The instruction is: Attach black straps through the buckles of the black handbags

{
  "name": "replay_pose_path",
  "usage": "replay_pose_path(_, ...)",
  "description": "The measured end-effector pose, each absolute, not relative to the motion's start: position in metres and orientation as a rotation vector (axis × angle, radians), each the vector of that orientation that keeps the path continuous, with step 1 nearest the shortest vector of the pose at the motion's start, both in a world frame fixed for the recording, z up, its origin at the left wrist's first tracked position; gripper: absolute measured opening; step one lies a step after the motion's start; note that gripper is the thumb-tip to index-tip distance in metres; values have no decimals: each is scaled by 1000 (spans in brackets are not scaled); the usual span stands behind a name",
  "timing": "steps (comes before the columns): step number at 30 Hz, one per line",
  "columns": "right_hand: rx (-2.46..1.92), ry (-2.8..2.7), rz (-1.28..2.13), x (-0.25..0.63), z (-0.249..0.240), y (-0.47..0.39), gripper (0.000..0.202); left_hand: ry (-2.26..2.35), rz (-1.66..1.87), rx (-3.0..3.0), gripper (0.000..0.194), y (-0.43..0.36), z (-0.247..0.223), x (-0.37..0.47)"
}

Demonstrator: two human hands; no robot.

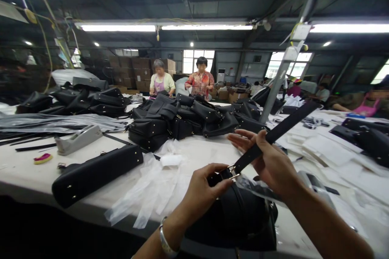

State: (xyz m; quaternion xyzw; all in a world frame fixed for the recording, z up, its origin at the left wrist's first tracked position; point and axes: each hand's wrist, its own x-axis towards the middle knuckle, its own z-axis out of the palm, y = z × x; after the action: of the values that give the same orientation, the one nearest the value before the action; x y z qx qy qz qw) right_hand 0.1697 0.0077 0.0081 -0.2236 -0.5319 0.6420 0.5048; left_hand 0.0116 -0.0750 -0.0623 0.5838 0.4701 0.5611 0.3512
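A black handbag (243,218) lies in front of me at the table's near edge. My left hand (206,190) pinches a gold-coloured buckle (233,172) above the bag, thumb and fingers on its frame. Through the buckle runs a black strap (288,123), which slants up to the right. My right hand (270,162) grips that strap between thumb and fingers, a short way above the buckle. A bracelet circles my left wrist. My forearms cover part of the bag.
Another black bag (97,174) lies on its side at left, near a grey tape dispenser (79,139). Clear plastic strips (152,194) spread over the white table. Black bags (182,117) are heaped beyond; a metal post (278,77) rises at right. Two people (199,79) stand across the table.
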Motion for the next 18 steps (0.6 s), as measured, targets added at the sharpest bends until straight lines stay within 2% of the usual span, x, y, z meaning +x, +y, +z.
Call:
replay_pose_path(4, -516, -1050, 1567, 179, 17, 16, 51, 1220, 1419, 1547, 27, -75, -63, 11)
replay_pose_path(10, -515, -812, 1543, 192, 24, 19, 48, 1213, 1344, 1621, 19, -73, -60, 14)
replay_pose_path(12, -488, -778, 1542, 191, 24, 18, 47, 1208, 1336, 1638, 27, -71, -59, 17)
replay_pose_path(15, -438, -887, 1523, 186, 21, 14, 45, 1129, 1301, 1647, 51, -67, -56, 20)
replay_pose_path(16, -420, -991, 1514, 185, 19, 12, 46, 1079, 1290, 1649, 52, -65, -55, 20)
replay_pose_path(18, -418, -1312, 1468, 186, 14, 7, 55, 988, 1321, 1638, 39, -62, -52, 20)
